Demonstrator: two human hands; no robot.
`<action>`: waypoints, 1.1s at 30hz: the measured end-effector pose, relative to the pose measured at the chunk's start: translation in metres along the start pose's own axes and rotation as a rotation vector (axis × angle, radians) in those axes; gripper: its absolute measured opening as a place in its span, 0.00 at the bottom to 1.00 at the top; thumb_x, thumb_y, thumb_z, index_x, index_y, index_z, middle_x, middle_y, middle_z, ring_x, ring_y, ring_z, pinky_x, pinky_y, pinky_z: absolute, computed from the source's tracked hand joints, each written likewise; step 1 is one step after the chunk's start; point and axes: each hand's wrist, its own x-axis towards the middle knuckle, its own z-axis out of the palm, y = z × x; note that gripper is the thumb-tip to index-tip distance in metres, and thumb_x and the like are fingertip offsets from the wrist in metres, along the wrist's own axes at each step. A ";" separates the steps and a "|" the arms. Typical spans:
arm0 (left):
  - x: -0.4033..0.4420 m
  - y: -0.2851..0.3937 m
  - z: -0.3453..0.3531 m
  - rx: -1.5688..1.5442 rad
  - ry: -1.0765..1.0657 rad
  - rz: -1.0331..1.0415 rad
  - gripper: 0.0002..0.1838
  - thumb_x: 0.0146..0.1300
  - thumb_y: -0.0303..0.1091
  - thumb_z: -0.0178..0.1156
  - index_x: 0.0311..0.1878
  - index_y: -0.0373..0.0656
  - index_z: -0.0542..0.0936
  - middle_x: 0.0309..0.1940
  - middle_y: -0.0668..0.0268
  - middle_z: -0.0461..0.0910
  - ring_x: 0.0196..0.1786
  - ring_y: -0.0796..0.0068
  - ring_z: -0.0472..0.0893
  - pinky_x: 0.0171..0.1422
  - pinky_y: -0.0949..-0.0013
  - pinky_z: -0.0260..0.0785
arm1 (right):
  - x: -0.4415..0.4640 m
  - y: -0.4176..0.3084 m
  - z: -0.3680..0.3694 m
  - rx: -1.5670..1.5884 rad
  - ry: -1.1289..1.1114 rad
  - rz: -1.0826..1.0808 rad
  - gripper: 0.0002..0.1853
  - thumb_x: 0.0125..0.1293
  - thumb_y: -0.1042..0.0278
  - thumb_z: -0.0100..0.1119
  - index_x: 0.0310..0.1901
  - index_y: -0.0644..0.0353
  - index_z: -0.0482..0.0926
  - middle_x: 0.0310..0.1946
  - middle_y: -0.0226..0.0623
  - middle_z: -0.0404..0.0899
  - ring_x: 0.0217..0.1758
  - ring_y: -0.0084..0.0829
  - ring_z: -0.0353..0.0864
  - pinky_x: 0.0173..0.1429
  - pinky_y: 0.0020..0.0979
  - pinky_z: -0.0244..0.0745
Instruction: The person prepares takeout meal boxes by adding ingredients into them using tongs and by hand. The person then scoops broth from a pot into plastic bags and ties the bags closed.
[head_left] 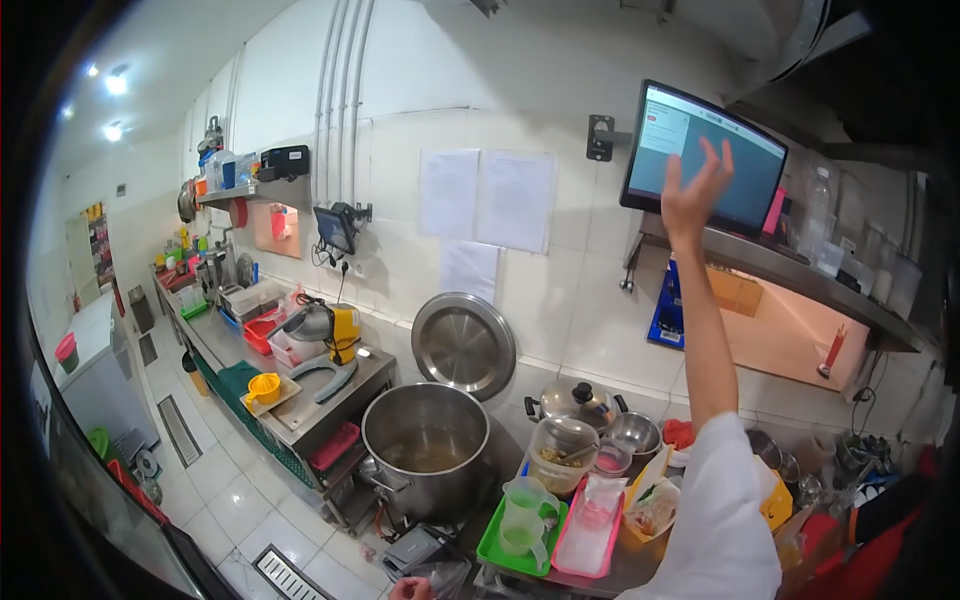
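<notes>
My right hand [697,190] is raised in front of a wall-mounted screen [650,150], its fingers apart and holding nothing. I cannot tell whether a fingertip touches the glass. The lit display shows a pale panel on its left side. At the bottom edge, only part of my left hand [411,588] shows, with its fingers curled together. Beside it is a crinkled clear plastic bag [446,576]; whether the fingers grip it is unclear. A grey boxy device [415,548] sits just beyond that hand.
A large steel pot [428,470] stands left of centre, its lid [463,346] leaning on the wall. Nearer are a green tray [490,548] with measuring jugs, a pink tray [582,555] and a clear food tub [562,455]. A steel shelf [800,275] runs below the screen.
</notes>
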 end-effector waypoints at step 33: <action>0.008 -0.053 0.025 0.516 -0.590 0.433 0.05 0.57 0.18 0.62 0.36 0.36 0.78 0.29 0.61 0.76 0.31 0.65 0.82 0.36 0.68 0.74 | -0.426 -0.372 -0.463 1.130 -0.361 2.768 0.06 0.74 0.67 0.50 0.43 0.59 0.74 0.30 0.30 0.73 0.34 0.26 0.73 0.40 0.31 0.68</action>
